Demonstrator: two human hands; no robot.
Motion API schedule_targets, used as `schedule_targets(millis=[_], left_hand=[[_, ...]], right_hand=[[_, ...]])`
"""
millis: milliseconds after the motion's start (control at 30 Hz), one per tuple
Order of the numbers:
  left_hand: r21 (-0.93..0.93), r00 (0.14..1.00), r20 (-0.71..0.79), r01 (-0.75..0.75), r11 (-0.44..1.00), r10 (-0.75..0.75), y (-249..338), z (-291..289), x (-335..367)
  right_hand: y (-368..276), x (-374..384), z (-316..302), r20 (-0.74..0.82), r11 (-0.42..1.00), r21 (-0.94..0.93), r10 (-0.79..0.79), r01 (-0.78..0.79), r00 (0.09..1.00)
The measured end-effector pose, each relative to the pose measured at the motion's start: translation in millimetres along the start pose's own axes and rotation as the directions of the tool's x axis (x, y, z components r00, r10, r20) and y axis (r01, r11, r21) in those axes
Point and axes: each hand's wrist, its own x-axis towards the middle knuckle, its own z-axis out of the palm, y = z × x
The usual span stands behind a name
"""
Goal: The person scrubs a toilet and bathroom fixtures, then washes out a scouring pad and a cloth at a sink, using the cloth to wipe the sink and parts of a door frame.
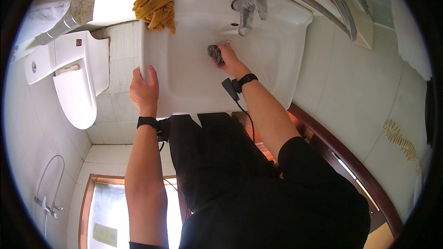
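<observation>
- The right hand is pinching a grey, curly, metallic-looking scouring pad between thumb and fingers, pressing it to the basin floor.
- The pad is sitting near the middle of a wide, white, glossy washbasin; fine dark specks are showing on the floor just past it, toward twelve o'clock.
- The left hand is gripping the basin's rim at eight o'clock, its thumb lying on the inner side and its fingers on the outer; the fingertips are partly hidden, so how firmly they are closing is hard to judge.
- A crumpled mustard-yellow cloth is draping over the basin's corner at ten o'clock.
- A silver-grey metal faucet is standing at one o'clock in the basin, well apart from the cloth and near the right hand.
- Black wrist straps are circling both wrists, and a small black box on a cable is hanging at six o'clock from the right hand.
- Across the whole view, a white toilet is standing just past nine o'clock, and a cream coiled cord is hanging between three and four.
</observation>
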Motion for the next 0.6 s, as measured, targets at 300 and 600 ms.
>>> schedule_targets(millis=[300, 600], left_hand=[[-0.057, 0.999, -0.002, -0.054, 0.997, 0.054, 10, 4, 1], [-0.011, 0.998, -0.025, -0.053, 0.999, 0.053, -4, 2, 1]], right_hand=[[7, 27, -15, -0.166, 0.783, -0.614, -0.247, 0.096, 0.955], [-9, -9, 7, -0.101, 0.763, -0.626, -0.288, 0.164, 0.952]])
